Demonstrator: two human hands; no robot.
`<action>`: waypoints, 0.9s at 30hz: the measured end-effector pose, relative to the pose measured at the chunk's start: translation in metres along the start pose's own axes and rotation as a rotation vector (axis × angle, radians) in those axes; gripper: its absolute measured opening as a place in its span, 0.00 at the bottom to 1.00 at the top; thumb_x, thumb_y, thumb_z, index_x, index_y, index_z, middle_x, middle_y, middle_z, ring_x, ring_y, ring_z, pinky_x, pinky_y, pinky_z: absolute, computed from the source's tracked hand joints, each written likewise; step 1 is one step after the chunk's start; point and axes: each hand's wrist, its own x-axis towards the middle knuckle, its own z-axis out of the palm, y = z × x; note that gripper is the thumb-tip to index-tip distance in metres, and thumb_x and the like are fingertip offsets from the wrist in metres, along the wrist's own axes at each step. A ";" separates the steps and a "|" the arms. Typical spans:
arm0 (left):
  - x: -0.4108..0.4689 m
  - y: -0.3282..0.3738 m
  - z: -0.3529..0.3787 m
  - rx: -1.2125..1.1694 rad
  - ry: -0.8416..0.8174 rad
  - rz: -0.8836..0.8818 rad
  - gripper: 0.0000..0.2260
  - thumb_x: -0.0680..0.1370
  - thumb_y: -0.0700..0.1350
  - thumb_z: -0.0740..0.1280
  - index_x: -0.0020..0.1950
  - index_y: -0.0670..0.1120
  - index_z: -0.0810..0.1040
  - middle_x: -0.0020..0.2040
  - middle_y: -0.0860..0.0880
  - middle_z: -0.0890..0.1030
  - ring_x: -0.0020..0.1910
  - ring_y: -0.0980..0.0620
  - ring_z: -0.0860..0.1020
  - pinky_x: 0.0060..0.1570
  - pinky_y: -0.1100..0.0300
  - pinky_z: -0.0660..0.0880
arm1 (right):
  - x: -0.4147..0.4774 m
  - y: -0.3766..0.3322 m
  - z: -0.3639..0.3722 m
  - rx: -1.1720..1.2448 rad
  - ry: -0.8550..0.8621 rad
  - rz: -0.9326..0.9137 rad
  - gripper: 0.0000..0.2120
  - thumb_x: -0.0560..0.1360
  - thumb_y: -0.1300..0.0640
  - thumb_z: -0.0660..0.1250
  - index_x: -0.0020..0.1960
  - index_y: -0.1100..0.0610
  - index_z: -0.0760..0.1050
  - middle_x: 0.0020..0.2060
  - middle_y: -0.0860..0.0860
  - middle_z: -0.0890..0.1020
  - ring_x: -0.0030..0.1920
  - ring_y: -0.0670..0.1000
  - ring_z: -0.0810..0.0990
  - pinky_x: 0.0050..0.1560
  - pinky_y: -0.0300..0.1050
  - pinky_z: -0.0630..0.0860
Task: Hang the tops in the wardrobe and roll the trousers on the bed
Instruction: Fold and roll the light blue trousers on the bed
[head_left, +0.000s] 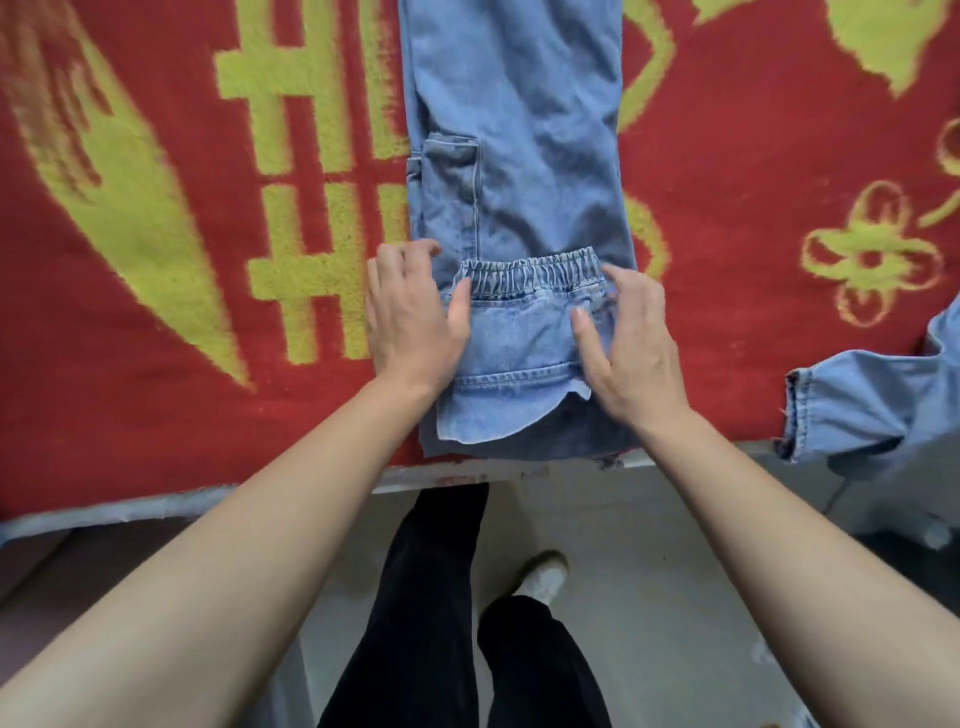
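Standing at the edge of the bed (130, 506) and working on one pair of blue denim trousers (519, 130). Spread lengthwise over the red and yellow blanket (156, 322), stretching away past the top of the view. Near end turned over onto the legs, so that the elastic waistband (530, 267) lies on top, across the cloth.

Gripping the left side of this folded part with the left hand (410, 317): thumb flat on the denim, other fingers curled at the edge. Gripping the right side in the same manner with the right hand (636, 353), thumb pressed on the cloth and fingers bent round the edge near the waistband.

Judged from this, only at the beginning of the rolling: one flat fold made, no round roll formed yet, and nearly the whole length of the legs left to roll up away from the body.

Lying also at the right edge of the bed, well apart from the trousers, a second blue denim garment (872, 400) with a cuff hanging over the side. Cannot tell whether a top or trousers; neither rolled nor hung.

No wardrobe and no hanger in view, so nothing to say about how many tops are done.
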 end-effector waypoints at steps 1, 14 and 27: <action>-0.010 0.001 -0.007 -0.031 0.118 0.182 0.12 0.77 0.46 0.67 0.57 0.41 0.76 0.54 0.41 0.75 0.54 0.41 0.73 0.54 0.48 0.72 | -0.014 0.003 -0.004 -0.035 0.012 -0.128 0.23 0.79 0.51 0.63 0.71 0.60 0.68 0.68 0.60 0.69 0.65 0.57 0.73 0.63 0.52 0.72; -0.089 -0.029 0.027 0.699 -0.527 0.589 0.39 0.77 0.45 0.65 0.80 0.44 0.44 0.80 0.39 0.48 0.78 0.34 0.48 0.74 0.37 0.48 | -0.072 0.015 0.022 -0.693 -0.464 -0.275 0.43 0.76 0.61 0.65 0.81 0.52 0.41 0.79 0.60 0.40 0.79 0.65 0.47 0.75 0.61 0.57; -0.132 0.000 -0.068 0.200 -0.836 0.258 0.29 0.70 0.40 0.64 0.70 0.56 0.66 0.60 0.44 0.80 0.57 0.38 0.78 0.47 0.56 0.69 | -0.104 -0.043 -0.072 -0.485 -0.630 -0.194 0.29 0.69 0.56 0.65 0.70 0.45 0.70 0.65 0.47 0.78 0.60 0.54 0.79 0.49 0.45 0.73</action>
